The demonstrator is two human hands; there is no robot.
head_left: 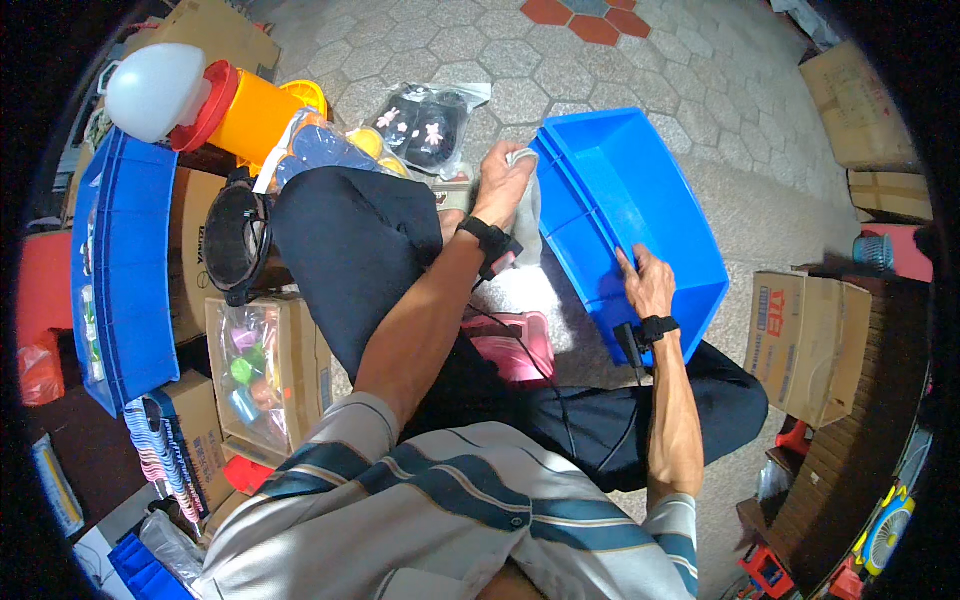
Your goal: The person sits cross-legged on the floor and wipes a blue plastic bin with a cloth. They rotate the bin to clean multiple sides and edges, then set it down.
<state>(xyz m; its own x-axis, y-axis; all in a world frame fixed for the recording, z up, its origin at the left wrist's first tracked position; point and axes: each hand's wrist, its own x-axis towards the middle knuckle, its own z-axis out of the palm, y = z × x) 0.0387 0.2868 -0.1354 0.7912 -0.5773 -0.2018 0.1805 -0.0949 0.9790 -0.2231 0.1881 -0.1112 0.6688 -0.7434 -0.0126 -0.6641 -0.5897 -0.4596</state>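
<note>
At the far left a long blue crate (pixel 125 270) stands on edge beside stacked cardboard boxes, with a white dome-topped red and orange container (pixel 215 100) above it near the top left of the floor. Just right of the crate an open cardboard box (pixel 268 370) holds bagged, brightly coloured small items, and a black round-rimmed object (pixel 235 243) rests against the person's raised knee. A clear bag with dark slippers (pixel 428 125) lies on the hexagon-tiled floor (pixel 480 50) beyond the knee.

The left hand (pixel 503 180) is closed around a pale grey cloth (pixel 525 205), pressing it against the near left wall of the blue bin (pixel 640 190); a black wrist strap sits just behind it. A pink object (pixel 510 345) lies on the floor under the forearm.

The blue bin sits tilted on the floor in front of the person, between both hands, its open side facing up. The right hand (pixel 650 285) grips the bin's near rim, fingers curled over the edge and onto the inner wall, wrist also strapped in black.

Farther right a brown cardboard box (pixel 805 345) stands near the floor's right edge.
</note>
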